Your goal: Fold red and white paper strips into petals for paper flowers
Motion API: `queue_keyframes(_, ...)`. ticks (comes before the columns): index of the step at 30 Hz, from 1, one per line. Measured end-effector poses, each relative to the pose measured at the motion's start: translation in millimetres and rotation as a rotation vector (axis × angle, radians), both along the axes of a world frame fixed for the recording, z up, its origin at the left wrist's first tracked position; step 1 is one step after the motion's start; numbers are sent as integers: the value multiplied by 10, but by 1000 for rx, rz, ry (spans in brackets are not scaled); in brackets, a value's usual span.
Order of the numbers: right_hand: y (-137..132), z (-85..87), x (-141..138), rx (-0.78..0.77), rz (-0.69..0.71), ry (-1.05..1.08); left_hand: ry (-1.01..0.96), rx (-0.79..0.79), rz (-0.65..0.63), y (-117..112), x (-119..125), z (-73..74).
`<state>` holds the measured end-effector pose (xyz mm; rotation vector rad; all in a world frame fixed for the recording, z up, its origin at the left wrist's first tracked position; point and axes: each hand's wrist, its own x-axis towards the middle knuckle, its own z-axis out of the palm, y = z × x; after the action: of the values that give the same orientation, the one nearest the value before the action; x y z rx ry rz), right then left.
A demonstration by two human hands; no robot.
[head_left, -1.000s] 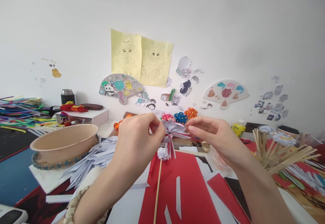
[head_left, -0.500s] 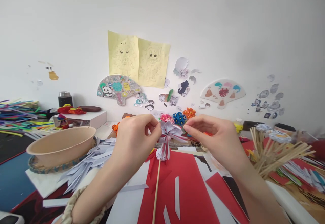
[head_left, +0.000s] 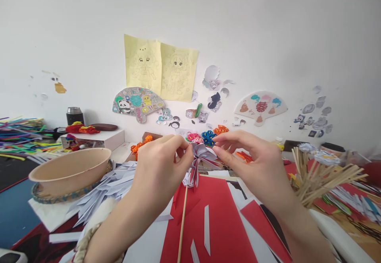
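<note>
A white and red folded paper flower [head_left: 203, 152] is between my hands, above a wooden stick [head_left: 182, 223]. A second small white paper piece sits at the stick's top, just under the flower. My left hand [head_left: 166, 161] pinches the flower's left edge between thumb and forefinger. At its right side, my right hand [head_left: 253, 157] has thumb and forefinger a little apart, close by the petal tips; whether they touch is unclear. Beneath lies a red paper sheet [head_left: 212, 211] with folded white paper strips [head_left: 207, 231] on it.
Left stand a beige oval bowl [head_left: 44, 177] and a heap of white paper strips [head_left: 104, 191]. A bundle of wooden sticks [head_left: 315, 179] with white paper flowers is at right. Colourful flowers [head_left: 208, 137] stand before the wall, near a black thermos [head_left: 74, 116].
My left hand has shifted slightly right along the flower. My right hand's fingers have parted a little and moved closer to the petals. The view has shifted slightly.
</note>
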<state>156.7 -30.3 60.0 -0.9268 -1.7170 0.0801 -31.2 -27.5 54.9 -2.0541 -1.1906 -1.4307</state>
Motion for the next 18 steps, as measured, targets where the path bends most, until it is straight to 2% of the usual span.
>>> queue_keyframes(4, 3, 18, 1, -102, 43, 22, 9, 30, -12, -13, -1, 12)
queue_keyframes(7, 23, 31, 25, -271, 116, 81, -7, 52, -16, -22, 2, 11)
queue_keyframes(12, 78, 3, 30, -507, 176, 63, -30, 90, -27, -38, 25, 0)
queue_keyframes(18, 107, -42, -71, -534, 300, 132, -38, 140, -78, -56, 36, 14)
